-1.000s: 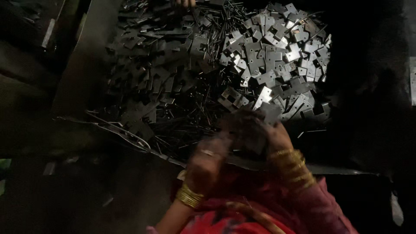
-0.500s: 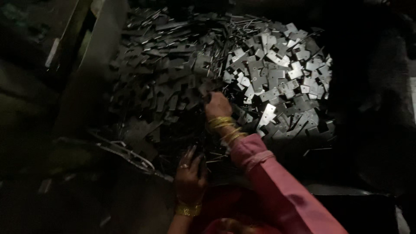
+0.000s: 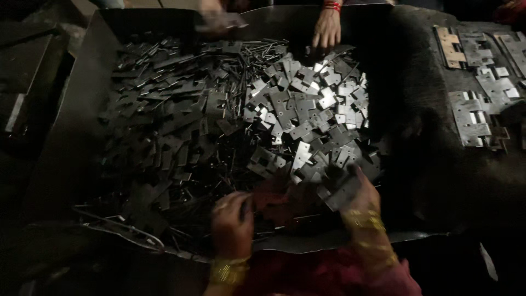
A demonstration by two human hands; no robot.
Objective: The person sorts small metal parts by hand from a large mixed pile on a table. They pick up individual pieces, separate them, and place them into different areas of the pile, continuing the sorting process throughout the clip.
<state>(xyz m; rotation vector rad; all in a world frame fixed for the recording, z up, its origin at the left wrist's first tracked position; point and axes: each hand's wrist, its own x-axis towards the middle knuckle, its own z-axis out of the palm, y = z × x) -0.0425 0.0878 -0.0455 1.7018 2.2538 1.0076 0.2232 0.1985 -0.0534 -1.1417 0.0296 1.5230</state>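
Note:
A big heap of flat metal hinge plates fills a dark sheet-metal tray; the right part of the heap is brightly lit and the left part lies in shadow. My right hand, with gold bangles on the wrist, is at the heap's near edge and grips a dark hinge plate. My left hand, wearing a ring and bangles, is curled by the tray's front rim. What it holds is hidden in the dark and blur.
Another person's hand rests on the far side of the heap, and a second, blurred hand is at the far rim. Thin metal pins lie among the plates. Assembled hinges lie in rows at the right.
My right hand has drawn back from the middle of the heap to its near edge with a plate in it. My left hand has shifted right. Other people's hands have come into view.

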